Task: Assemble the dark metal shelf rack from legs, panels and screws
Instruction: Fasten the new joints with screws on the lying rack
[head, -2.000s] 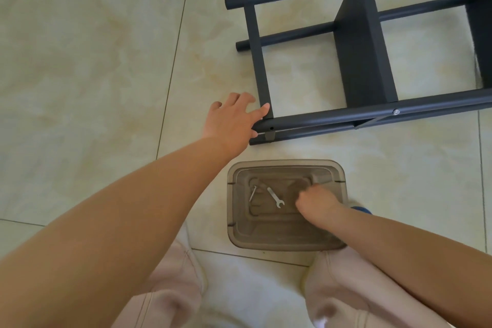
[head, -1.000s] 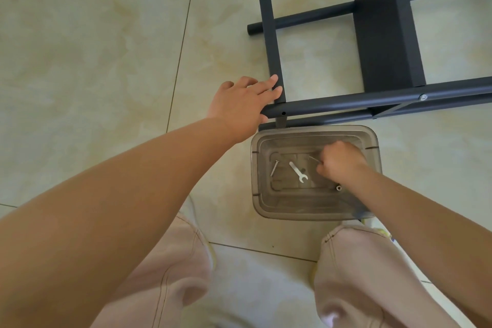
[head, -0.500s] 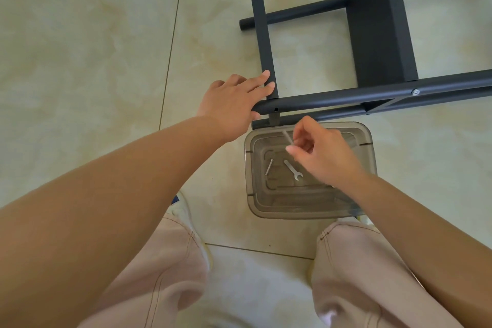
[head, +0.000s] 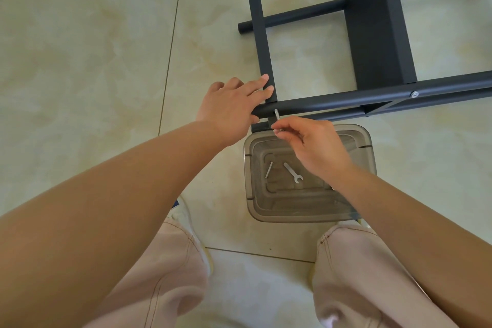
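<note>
The dark metal rack point(head: 372, 34) lies on its side on the tiled floor, with a flat panel fixed between its round legs. My left hand point(head: 231, 106) grips the end of the near leg point(head: 346, 100), fingers over the top beside a thin cross bar point(head: 261, 34). A silver screw point(head: 277, 118) is pinched between the fingertips of my right hand point(head: 316, 146), its tip up against the near leg close to the left hand. A fitted screw head point(head: 414, 94) shows farther right on that leg.
A clear grey plastic tub point(head: 364, 141) stands on the floor just under the near leg, holding another screw point(head: 269, 170) and a small flat spanner point(head: 292, 172). My knees in pale trousers fill the bottom of the view.
My right hand came out of the tub with a screw and carried it up to the near leg. The left hand kept its hold on the leg's end.
</note>
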